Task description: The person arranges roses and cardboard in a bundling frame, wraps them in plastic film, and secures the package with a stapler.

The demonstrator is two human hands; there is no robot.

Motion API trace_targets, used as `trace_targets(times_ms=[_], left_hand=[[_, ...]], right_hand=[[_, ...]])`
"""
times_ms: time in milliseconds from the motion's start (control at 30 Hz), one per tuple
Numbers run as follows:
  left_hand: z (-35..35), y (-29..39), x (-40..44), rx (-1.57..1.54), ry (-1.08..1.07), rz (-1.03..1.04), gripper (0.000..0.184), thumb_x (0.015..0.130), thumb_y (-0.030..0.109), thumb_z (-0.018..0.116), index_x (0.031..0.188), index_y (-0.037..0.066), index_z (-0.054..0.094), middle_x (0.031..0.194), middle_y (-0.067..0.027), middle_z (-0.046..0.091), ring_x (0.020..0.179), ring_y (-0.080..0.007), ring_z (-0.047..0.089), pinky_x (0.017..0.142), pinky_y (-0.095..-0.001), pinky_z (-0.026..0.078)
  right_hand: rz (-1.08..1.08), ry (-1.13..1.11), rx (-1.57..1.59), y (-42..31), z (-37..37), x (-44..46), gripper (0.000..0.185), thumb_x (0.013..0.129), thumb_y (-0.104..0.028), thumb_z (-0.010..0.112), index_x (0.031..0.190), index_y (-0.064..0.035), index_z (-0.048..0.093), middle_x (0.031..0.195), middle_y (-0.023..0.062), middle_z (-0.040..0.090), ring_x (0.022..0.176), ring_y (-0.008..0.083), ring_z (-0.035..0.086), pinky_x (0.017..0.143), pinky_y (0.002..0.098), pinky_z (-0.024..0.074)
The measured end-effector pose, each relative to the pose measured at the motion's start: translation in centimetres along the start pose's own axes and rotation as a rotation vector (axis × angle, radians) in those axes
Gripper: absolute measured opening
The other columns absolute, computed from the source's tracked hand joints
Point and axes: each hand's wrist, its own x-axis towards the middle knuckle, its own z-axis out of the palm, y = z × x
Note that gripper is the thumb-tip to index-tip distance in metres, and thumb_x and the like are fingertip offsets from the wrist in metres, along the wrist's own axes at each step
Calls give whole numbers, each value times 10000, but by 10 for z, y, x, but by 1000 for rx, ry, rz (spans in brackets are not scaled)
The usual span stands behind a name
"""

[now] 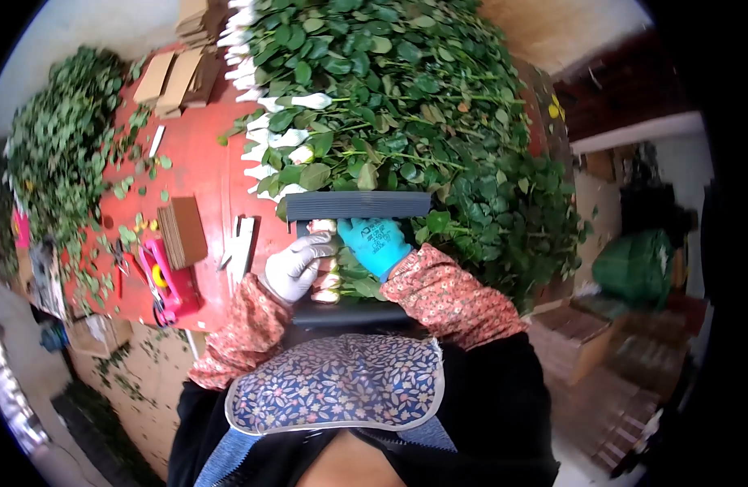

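My left hand (295,268), in a pale grey-white glove, has its fingers curled against a column of pale rose buds (327,280). At the upper end of that column, my right hand (376,243) in a teal glove closes around rose stems just beside a bud (323,226); its fingertips are partly hidden. A dark ridged bar (358,204) lies crosswise just beyond both hands. Below them a black padded edge (350,313) shows. Leafy rose stems (487,227) stretch off to the right.
Roses with white-sleeved heads (260,154) are piled on the red table (199,146). On the left are folded cardboard pieces (182,231), a pink tape dispenser (169,280), red-handled pliers (121,264) and a leaf heap (62,138). Boxes (577,337) stand at right.
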Motion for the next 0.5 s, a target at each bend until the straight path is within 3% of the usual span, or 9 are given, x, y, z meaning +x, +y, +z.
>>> trace_targets(times_ms=[100, 200, 233, 267, 300, 400, 433, 500], left_hand=[[7, -8, 12, 375, 85, 154, 264, 853, 133, 621, 1113, 115, 669, 1304, -116, 576, 1008, -278, 667, 776, -333, 563], [8, -3, 16, 542, 3, 109, 211, 848, 138, 629, 1058, 150, 654, 1268, -78, 591, 767, -275, 688, 641, -351, 567], [7, -4, 18, 546, -25, 116, 206, 849, 144, 621, 1053, 162, 634, 1242, -69, 591, 712, -268, 683, 599, -357, 561], [5, 8, 21, 501, -107, 17, 229, 848, 45, 602, 1059, 122, 649, 1204, -125, 584, 755, -306, 668, 646, -361, 552], [6, 11, 22, 541, -110, 26, 229, 844, 52, 604, 1058, 123, 643, 1202, -121, 578, 738, -304, 665, 630, -360, 549], [6, 9, 19, 599, -112, 31, 219, 834, 66, 609, 1045, 122, 629, 1205, -111, 567, 719, -301, 660, 608, -364, 543], [7, 7, 19, 622, -113, 43, 211, 829, 73, 612, 1033, 121, 622, 1211, -107, 561, 717, -300, 658, 601, -370, 540], [9, 7, 16, 618, -112, 2, 200, 830, 82, 612, 1026, 123, 616, 1206, -98, 564, 711, -298, 655, 595, -377, 536]], right_hand=[[-12, -30, 1, -3, 10, -2, 311, 823, -124, 550, 1115, -34, 611, 784, 62, 644, 642, 255, 656, 539, 407, 520], [-27, -66, -67, -1, 3, -5, 367, 840, -142, 540, 1179, -6, 564, 861, 74, 646, 634, 245, 649, 563, 421, 512], [-25, -136, 52, 0, -16, -7, 381, 849, -154, 535, 1203, -14, 548, 909, 82, 638, 647, 243, 650, 569, 422, 506], [-33, -210, 175, 1, -37, -9, 396, 858, -165, 531, 1227, -22, 532, 956, 91, 630, 660, 241, 651, 576, 423, 500], [-40, -270, 190, 3, -59, -12, 443, 861, -197, 547, 1269, -30, 501, 1034, 88, 604, 764, 245, 648, 637, 424, 488], [0, -223, 232, 6, -74, -28, 472, 838, -220, 579, 1265, -32, 513, 1022, 65, 595, 887, 242, 626, 703, 429, 474], [18, -206, 218, 7, -61, -33, 498, 805, -239, 606, 1253, -34, 531, 1067, 65, 593, 1011, 238, 584, 806, 420, 453], [-20, -154, 224, 14, -40, -39, 496, 800, -240, 603, 1248, -37, 540, 1100, 72, 595, 1052, 245, 569, 851, 420, 438]])
